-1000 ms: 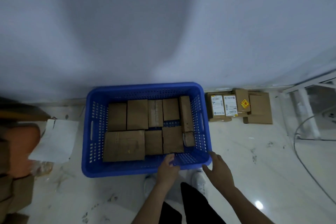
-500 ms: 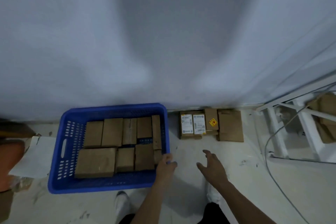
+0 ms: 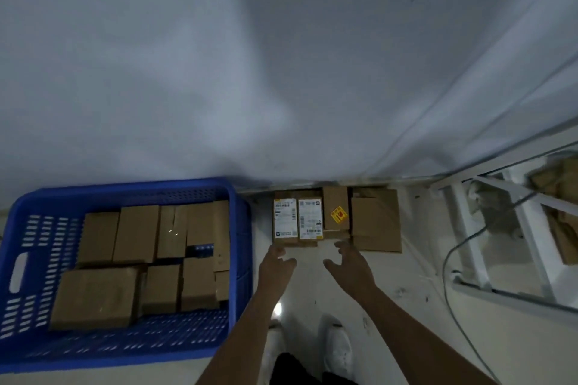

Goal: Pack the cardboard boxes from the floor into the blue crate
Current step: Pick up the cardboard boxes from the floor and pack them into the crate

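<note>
I am in the reach step. My left hand [image 3: 276, 262] and right hand [image 3: 350, 261] hover empty, fingers spread, just short of the cardboard boxes [image 3: 336, 217] in a row on the floor [image 3: 406, 337] at centre frame, against the wall. The blue crate [image 3: 240, 247], lower left, is already part-filled. Next move, as I judge it: close both hands around the two labelled boxes [image 3: 297, 218] and lift.

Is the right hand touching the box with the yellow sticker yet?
Apart. In the head view, pale floor shows between the right hand's fingertips and the box with the yellow sticker.
</note>
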`<state>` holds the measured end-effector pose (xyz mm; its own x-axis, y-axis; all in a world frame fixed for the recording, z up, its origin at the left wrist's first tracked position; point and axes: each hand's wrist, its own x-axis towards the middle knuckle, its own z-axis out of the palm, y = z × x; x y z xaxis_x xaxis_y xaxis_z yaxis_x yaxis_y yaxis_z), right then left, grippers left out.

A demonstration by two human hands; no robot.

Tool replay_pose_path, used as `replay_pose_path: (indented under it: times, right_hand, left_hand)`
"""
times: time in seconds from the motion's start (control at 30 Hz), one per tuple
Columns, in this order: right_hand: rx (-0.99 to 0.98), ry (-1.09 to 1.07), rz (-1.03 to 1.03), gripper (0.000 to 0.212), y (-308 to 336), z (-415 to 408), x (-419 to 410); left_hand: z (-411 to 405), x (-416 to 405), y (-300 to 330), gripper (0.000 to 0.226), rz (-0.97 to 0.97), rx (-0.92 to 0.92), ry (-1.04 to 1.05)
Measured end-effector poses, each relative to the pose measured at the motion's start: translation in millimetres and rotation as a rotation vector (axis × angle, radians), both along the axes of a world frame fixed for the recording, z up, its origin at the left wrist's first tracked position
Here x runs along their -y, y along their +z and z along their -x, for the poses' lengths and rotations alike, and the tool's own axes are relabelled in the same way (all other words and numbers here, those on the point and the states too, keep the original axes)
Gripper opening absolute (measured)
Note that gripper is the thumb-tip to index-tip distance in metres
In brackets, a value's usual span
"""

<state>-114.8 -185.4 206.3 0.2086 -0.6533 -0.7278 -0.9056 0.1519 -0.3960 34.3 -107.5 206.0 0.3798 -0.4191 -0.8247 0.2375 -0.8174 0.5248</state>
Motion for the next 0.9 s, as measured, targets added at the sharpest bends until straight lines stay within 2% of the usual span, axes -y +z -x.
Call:
replay_pose_path:
  times: [0.13, 0.27, 0.3, 0.37, 0.43, 0.53, 0.63, 0.73, 0.9]
  right_hand:
    - [0.019, 0.121, 0.071, 0.053, -73.5, -18.8, 10.2]
    - [0.02, 0.18, 0.121, 0.055, -137.2, -41.1, 14.6]
    - [0.001, 0.158, 0.135, 0.056, -150.4, -45.4, 16.4]
    - [-0.066, 0.064, 0.156, 0.054, -175.6, -50.8, 20.8]
    - [-0.101, -0.125, 0.116, 0.048, -199.6, -51.8, 23.5]
    - [-0.106, -0.345, 0.076, 0.049, -233.1, -46.1, 18.4]
    - [-0.093, -0.375, 0.058, 0.044, -252.3, -42.6, 12.8]
    - [-0.079, -0.388, 0.059, 0.041, -257.4, -40.0, 11.2]
    - [0.068, -0.539, 0.047, 0.029, -244.1, -32.3, 19.6]
  left_hand:
    - [-6.5, 20.6, -56.7, 0.038, 0.062, 0.072, 0.021]
    - [-16.8, 34.0, -109.2, 0.015, 0.085, 0.122, 0.057]
    - [-20.6, 36.4, -121.3, 0.016, 0.072, 0.134, 0.049]
    - [-29.2, 39.1, -151.5, 0.038, 0.057, 0.141, 0.018]
    - [-34.4, 40.3, -177.7, 0.048, 0.024, 0.142, -0.006]
    - [-37.0, 37.8, -212.1, 0.048, 0.004, 0.099, -0.011]
    - [-35.6, 33.4, -234.1, 0.044, 0.018, 0.049, -0.016]
    - [-33.8, 30.3, -241.0, 0.043, 0.009, 0.075, -0.004]
    - [-37.0, 29.8, -236.3, 0.05, -0.033, 0.069, 0.006]
